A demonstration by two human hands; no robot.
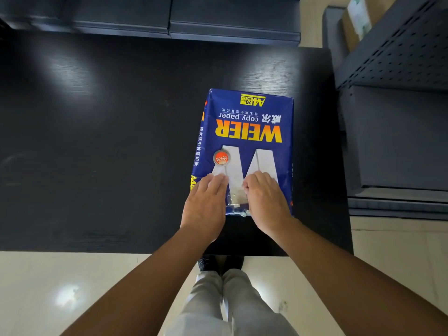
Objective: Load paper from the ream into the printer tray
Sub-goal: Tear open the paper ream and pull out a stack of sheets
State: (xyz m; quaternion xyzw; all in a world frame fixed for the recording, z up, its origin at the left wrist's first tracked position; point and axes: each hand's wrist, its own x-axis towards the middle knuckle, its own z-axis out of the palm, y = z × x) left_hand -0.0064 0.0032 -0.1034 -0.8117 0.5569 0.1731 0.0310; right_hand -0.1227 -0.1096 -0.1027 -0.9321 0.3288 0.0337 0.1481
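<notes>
The blue ream (244, 146) lies flat on the dark bench (97, 141), toward its right side and near edge. My left hand (206, 207) rests palm down on the ream's near left corner, its grip loosely spread, fingers flat on the wrapper. My right hand (265, 201) presses on the near right part, fingers curled against the torn wrapper at the near end.

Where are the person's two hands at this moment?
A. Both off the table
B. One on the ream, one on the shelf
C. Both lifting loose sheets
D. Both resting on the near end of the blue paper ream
D: the left hand and right hand both lie on the near end of the ream, which lies flat on the dark table.
</notes>
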